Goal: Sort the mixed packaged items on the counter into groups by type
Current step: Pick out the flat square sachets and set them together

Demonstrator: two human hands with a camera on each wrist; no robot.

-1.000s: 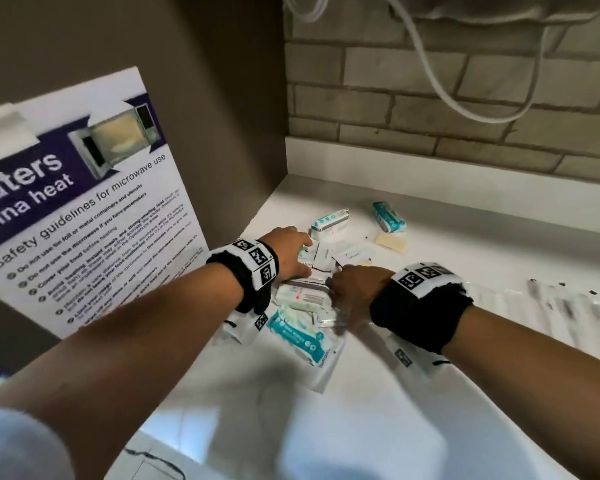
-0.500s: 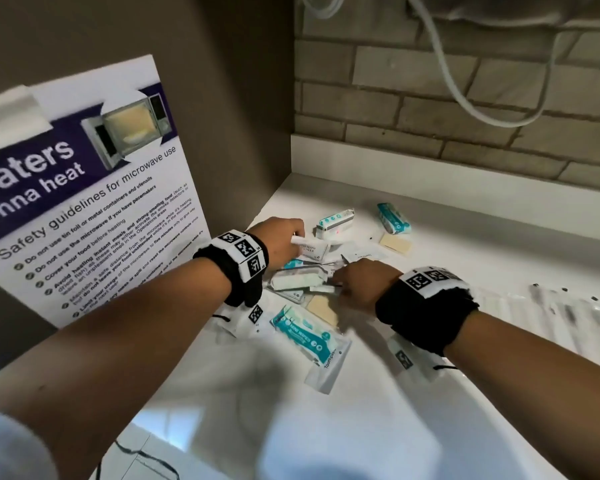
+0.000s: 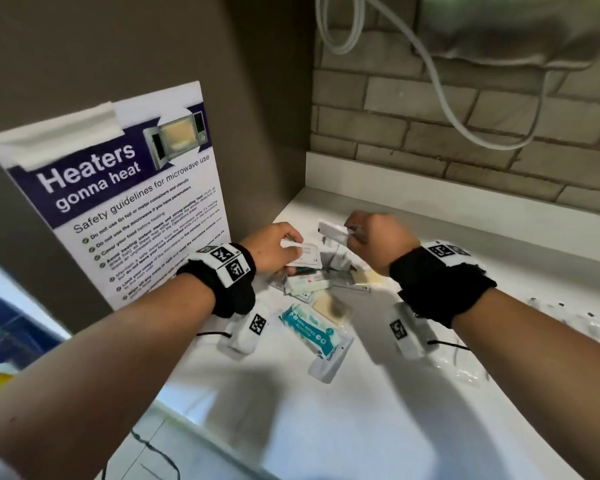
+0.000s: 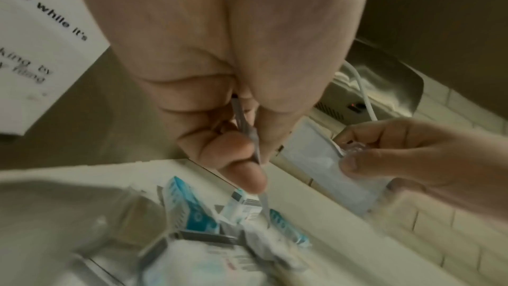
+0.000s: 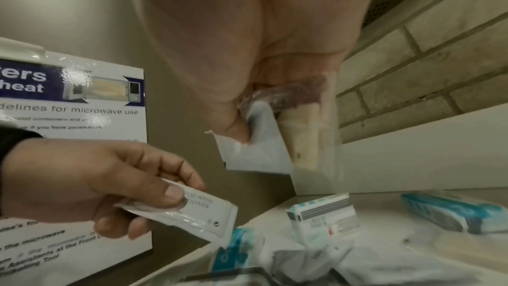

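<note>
On the white counter (image 3: 378, 427) the teal wipes pack (image 3: 307, 329) lies nearest, behind it the pile of mixed packets (image 3: 312, 284), above which the left hand (image 3: 274, 249) pinches a flat white sachet (image 5: 192, 214) and the right hand (image 3: 378, 242) grips two small packets (image 5: 274, 145).

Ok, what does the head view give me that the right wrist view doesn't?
Only the head view shows the teal mini wipes pack lying on the white counter, and both black wristbands. Only the right wrist view shows the cream-coloured clear-wrapped item held behind the right hand's white sachet. Both show the left hand pinching a flat white printed sachet above the mixed pile.
</note>
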